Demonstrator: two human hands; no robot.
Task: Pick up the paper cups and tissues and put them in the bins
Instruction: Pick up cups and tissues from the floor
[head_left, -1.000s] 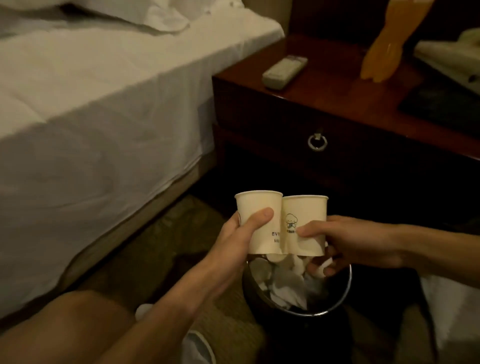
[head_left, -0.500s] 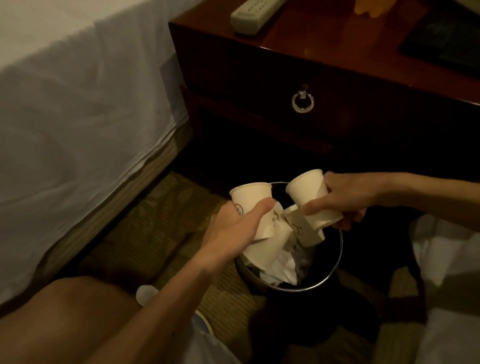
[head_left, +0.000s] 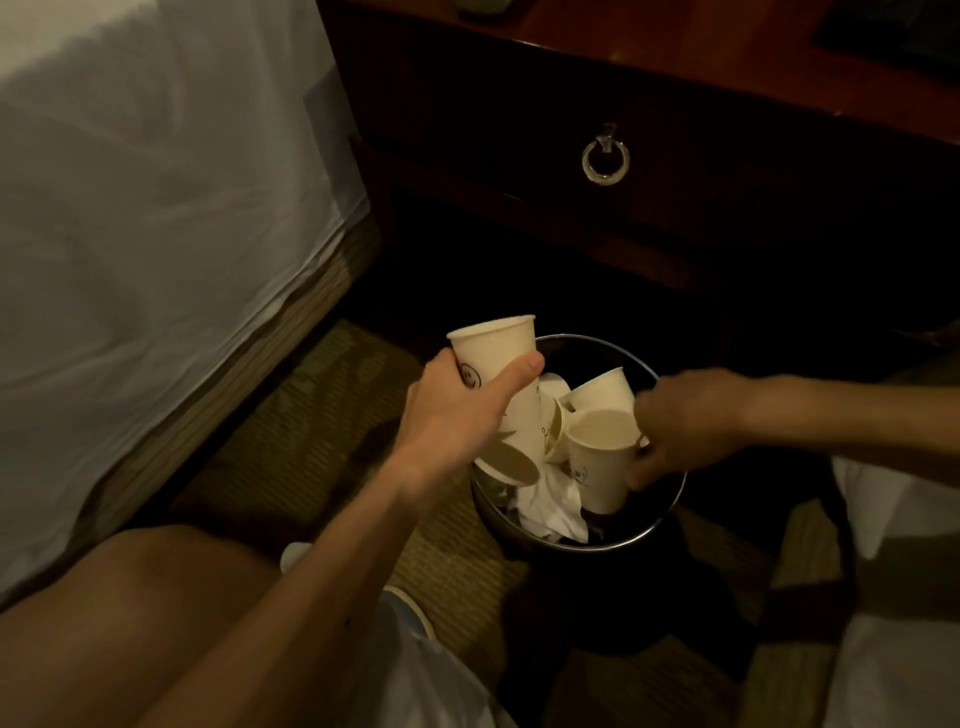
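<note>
A round dark bin (head_left: 670, 512) with a metal rim stands on the carpet before the nightstand. My left hand (head_left: 457, 415) grips an upright white paper cup (head_left: 496, 353) over the bin's left edge. My right hand (head_left: 680, 426) holds another paper cup (head_left: 597, 462) low inside the bin, at its right side. Several more cups (head_left: 600, 392) lie tilted in the bin, on top of crumpled white tissues (head_left: 550, 512).
A dark wooden nightstand (head_left: 675, 88) with a ring drawer pull (head_left: 605, 161) stands behind the bin. A bed with a white sheet (head_left: 156, 208) fills the left. My bare knee (head_left: 156, 587) is at lower left, white fabric (head_left: 893, 519) at lower right.
The view has tipped further down onto the bin. My right hand has lowered its cup into the bin. More cups now lie inside. My left hand still grips its cup.
</note>
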